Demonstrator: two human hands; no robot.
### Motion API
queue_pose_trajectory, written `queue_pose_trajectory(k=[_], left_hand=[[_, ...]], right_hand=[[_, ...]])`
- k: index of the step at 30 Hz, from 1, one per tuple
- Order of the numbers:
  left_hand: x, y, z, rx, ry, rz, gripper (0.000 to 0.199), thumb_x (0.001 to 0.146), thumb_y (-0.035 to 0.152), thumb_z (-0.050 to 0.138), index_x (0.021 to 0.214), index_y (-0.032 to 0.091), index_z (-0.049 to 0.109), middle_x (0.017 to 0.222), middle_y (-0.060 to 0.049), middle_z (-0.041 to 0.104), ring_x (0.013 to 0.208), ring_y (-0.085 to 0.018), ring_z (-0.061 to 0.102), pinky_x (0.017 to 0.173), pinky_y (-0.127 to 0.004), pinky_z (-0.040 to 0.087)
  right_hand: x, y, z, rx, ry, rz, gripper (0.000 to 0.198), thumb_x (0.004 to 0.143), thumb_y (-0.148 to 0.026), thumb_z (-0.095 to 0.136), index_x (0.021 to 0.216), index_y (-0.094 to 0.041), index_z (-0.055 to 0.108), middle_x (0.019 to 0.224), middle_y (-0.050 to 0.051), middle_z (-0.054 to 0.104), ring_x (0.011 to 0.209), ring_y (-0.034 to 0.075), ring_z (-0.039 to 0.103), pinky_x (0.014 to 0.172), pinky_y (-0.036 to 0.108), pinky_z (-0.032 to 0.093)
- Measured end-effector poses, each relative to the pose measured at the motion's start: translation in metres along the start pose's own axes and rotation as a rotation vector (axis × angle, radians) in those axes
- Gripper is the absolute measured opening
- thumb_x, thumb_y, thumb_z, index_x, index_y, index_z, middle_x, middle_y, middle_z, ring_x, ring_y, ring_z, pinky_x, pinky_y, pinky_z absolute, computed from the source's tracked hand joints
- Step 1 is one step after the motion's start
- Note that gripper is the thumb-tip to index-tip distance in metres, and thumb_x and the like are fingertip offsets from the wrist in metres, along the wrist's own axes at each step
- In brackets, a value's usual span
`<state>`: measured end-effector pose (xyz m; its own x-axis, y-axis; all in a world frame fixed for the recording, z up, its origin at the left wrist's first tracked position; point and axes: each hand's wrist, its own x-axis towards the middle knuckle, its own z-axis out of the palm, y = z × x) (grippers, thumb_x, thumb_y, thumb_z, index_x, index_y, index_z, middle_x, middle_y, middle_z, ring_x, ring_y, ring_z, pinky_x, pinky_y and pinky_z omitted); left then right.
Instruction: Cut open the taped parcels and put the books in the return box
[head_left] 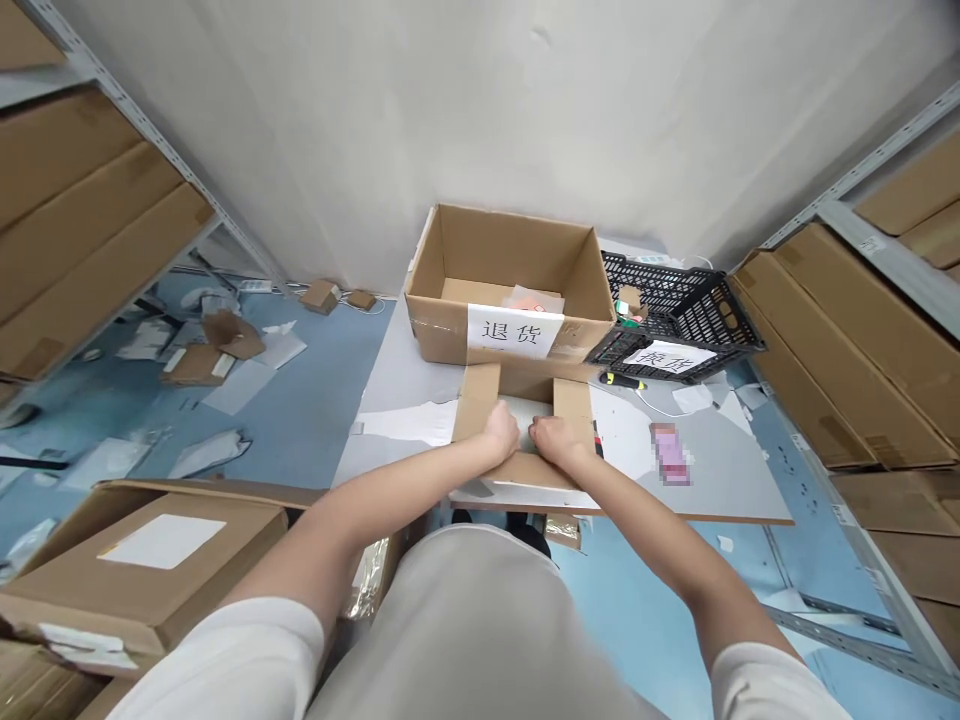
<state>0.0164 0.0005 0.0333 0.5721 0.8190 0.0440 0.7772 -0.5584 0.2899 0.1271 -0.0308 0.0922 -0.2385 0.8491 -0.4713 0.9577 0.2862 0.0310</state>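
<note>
A small cardboard box [527, 467] stands on the table with its flaps spread open. Both hands reach into its opening from the near side, over a pale, flat surface [527, 408] whose kind I cannot make out. My left hand [504, 430] is closed at the left of the opening, beside the left flap [475, 392]. At the right, my right hand [551, 438] is likewise closed, near the right flap [573, 402]. Its fingertips point inward and down. What either hand grips is hidden by the fingers.
Behind stands a larger open carton [439, 338] with a white label, beside a black plastic crate [709, 322]. A yellow-and-black cutter [623, 381] and a blurred pink item [670, 455] lie on the table [720, 488]. Boxed shelves flank both sides; a big carton [217, 540] stands left.
</note>
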Motion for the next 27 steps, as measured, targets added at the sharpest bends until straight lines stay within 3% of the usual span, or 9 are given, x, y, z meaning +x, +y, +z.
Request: queue_pose_trajectory(k=[3, 6, 9, 12, 14, 16, 18, 22, 27], left_hand=[[-0.021, -0.037, -0.018, 0.054, -0.071, -0.137, 0.096, 0.052, 0.082, 0.046, 0.114, 0.010, 0.063, 0.118, -0.027, 0.058, 0.123, -0.054, 0.033, 0.095, -0.067, 0.013], [-0.050, -0.069, -0.033, 0.095, -0.199, -0.254, 0.126, 0.040, 0.087, 0.049, 0.137, 0.007, 0.037, 0.145, -0.029, 0.026, 0.134, -0.051, 0.011, 0.098, -0.068, 0.010], [-0.073, -0.076, -0.030, 0.016, -0.169, -0.236, 0.146, 0.033, 0.083, 0.059, 0.144, 0.001, 0.012, 0.149, -0.031, 0.009, 0.136, -0.046, 0.010, 0.103, -0.059, 0.019], [-0.081, -0.065, -0.017, -0.055, -0.067, -0.273, 0.151, 0.030, 0.077, 0.067, 0.143, -0.001, 0.004, 0.148, -0.032, 0.010, 0.137, -0.043, 0.012, 0.105, -0.051, 0.024], [-0.080, -0.058, -0.011, -0.075, -0.042, -0.309, 0.151, 0.030, 0.073, 0.070, 0.143, 0.000, 0.003, 0.148, -0.032, 0.010, 0.137, -0.042, 0.012, 0.106, -0.051, 0.024], [-0.078, -0.054, -0.008, -0.085, -0.036, -0.331, 0.149, 0.032, 0.072, 0.070, 0.143, 0.000, 0.002, 0.149, -0.031, 0.009, 0.138, -0.042, 0.012, 0.106, -0.051, 0.024], [-0.078, -0.054, -0.008, -0.096, -0.030, -0.339, 0.147, 0.035, 0.072, 0.070, 0.143, 0.001, 0.001, 0.149, -0.030, 0.008, 0.138, -0.041, 0.011, 0.107, -0.051, 0.024], [-0.080, -0.057, -0.006, -0.137, -0.016, -0.330, 0.146, 0.035, 0.071, 0.071, 0.143, 0.002, 0.001, 0.149, -0.030, 0.011, 0.139, -0.040, 0.010, 0.108, -0.049, 0.023], [-0.080, -0.058, -0.005, -0.222, 0.004, -0.341, 0.146, 0.035, 0.068, 0.074, 0.144, 0.005, 0.001, 0.149, -0.028, 0.013, 0.139, -0.038, 0.011, 0.108, -0.046, 0.026]], right_hand=[[-0.019, 0.014, 0.015, -0.039, 0.076, 0.130, 0.037, 0.085, -0.030, 0.052, 0.108, -0.004, 0.065, 0.117, 0.029, 0.057, 0.113, 0.038, 0.052, 0.091, 0.047, 0.039], [-0.033, 0.047, 0.036, 0.002, 0.106, 0.330, 0.078, 0.078, -0.056, 0.054, 0.134, -0.002, 0.043, 0.145, 0.029, 0.027, 0.131, 0.044, 0.027, 0.098, 0.054, 0.031], [-0.034, 0.075, 0.054, 0.135, 0.025, 0.349, 0.094, 0.077, -0.065, 0.048, 0.143, -0.002, 0.025, 0.153, 0.023, 0.004, 0.138, 0.039, 0.012, 0.105, 0.049, 0.023], [-0.022, 0.075, 0.058, 0.143, 0.098, 0.346, 0.095, 0.074, -0.065, 0.051, 0.142, -0.002, 0.027, 0.152, 0.023, 0.005, 0.140, 0.037, 0.003, 0.109, 0.051, 0.013], [-0.003, 0.062, 0.055, 0.166, 0.139, 0.324, 0.091, 0.075, -0.062, 0.054, 0.141, -0.003, 0.030, 0.151, 0.025, 0.014, 0.139, 0.038, 0.007, 0.108, 0.053, 0.012], [0.025, 0.047, 0.052, 0.299, 0.045, 0.330, 0.094, 0.074, -0.061, 0.056, 0.142, -0.004, 0.026, 0.148, 0.027, 0.020, 0.137, 0.038, 0.018, 0.107, 0.051, 0.019], [0.058, 0.037, 0.055, 0.478, -0.113, 0.471, 0.108, 0.069, -0.063, 0.060, 0.145, -0.003, 0.014, 0.149, 0.027, 0.016, 0.136, 0.039, 0.018, 0.106, 0.050, 0.022], [0.110, 0.037, 0.076, 0.680, -0.158, 0.740, 0.123, 0.062, -0.063, 0.066, 0.145, 0.001, 0.000, 0.151, 0.027, -0.002, 0.140, 0.035, 0.001, 0.108, 0.047, 0.019], [0.135, 0.040, 0.095, 0.732, -0.133, 0.995, 0.127, 0.056, -0.053, 0.075, 0.144, -0.001, 0.001, 0.146, 0.032, 0.010, 0.136, 0.036, 0.019, 0.103, 0.045, 0.030]])
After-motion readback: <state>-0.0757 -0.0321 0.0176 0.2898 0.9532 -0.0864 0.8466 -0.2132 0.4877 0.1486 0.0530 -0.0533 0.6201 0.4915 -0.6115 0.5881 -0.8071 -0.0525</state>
